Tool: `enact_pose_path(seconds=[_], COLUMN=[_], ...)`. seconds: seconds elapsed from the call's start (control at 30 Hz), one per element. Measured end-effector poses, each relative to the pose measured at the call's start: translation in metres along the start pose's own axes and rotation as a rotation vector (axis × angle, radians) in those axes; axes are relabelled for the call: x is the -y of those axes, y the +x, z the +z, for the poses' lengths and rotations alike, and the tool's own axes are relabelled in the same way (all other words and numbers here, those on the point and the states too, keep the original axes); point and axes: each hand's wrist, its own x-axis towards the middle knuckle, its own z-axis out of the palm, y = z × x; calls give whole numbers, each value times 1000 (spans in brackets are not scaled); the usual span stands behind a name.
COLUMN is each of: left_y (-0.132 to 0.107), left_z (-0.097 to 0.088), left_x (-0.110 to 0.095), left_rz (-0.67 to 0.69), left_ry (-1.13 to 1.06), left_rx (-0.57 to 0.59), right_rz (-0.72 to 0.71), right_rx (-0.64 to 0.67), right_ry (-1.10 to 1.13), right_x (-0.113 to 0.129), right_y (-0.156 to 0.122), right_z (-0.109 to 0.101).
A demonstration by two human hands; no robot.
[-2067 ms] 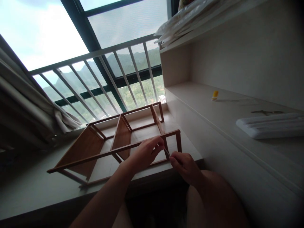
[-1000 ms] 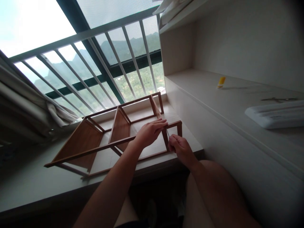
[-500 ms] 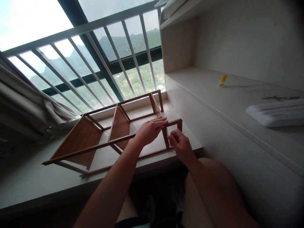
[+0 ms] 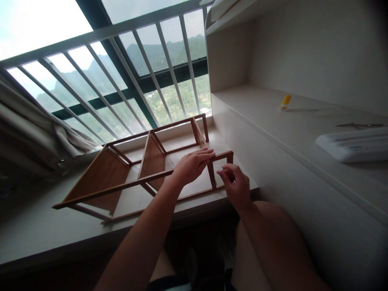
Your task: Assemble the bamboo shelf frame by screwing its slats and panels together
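Window sill [image 4: 33, 232] carries the wooden rack [image 4: 98, 173], lying on its side with three panels in place, so it looks mostly assembled. Over its near rail [image 4: 121, 186], the left hand [image 4: 192, 163] lies with fingers nearly straight; any grip beneath is hidden. Rightward, a thin tool [image 4: 216, 166] angles toward the end joint, seemingly unfinished, pinched in the right hand's [image 4: 236, 182] closed fingers.

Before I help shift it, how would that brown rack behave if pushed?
The brown rack would probably stay stiff, being joined bars and flat panels. Open sides suggest it's light for its size. Lying lengthwise on the ledge, it would likely slide, not roll.
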Motion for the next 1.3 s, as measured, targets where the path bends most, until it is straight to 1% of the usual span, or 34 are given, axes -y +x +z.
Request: enact_pose_path(seconds=[0.13, 0.3, 0.37, 0.47, 0.53, 0.63, 0.8, 1.0, 1.2, 1.3], left_y=[0, 0, -1, 0, 0, 0, 0, 0, 0, 0], left_z=[0, 1, 0, 0, 0, 0, -1, 0, 0, 0], left_x=[1, 1, 1, -1, -1, -1, -2, -1, -2, -2], left_rz=[1, -2, -3, -1, 0, -3, -2, -4, -2, -3], left_ry=[3, 18, 22, 23, 24, 26, 14, 8, 2, 4], left_rx=[0, -4, -6, -8, -9, -2, 2, -1, -10, -8], right_rz=[34, 160, 237, 365, 403, 380, 277, 167, 125, 107], right_rx=[1, 56, 80, 145, 174, 156, 93, 28, 26, 46], right_ry=[-40, -56, 8, 169, 240, 222, 69, -25, -62, -67], right_x=[3, 8, 10, 12, 12, 14, 16, 16, 17, 18], right_y=[0, 1, 2, 2, 2, 2, 0, -4, -5, -5], right_z=[-2, 0, 2, 6, 7, 6, 3, 4, 3, 2])
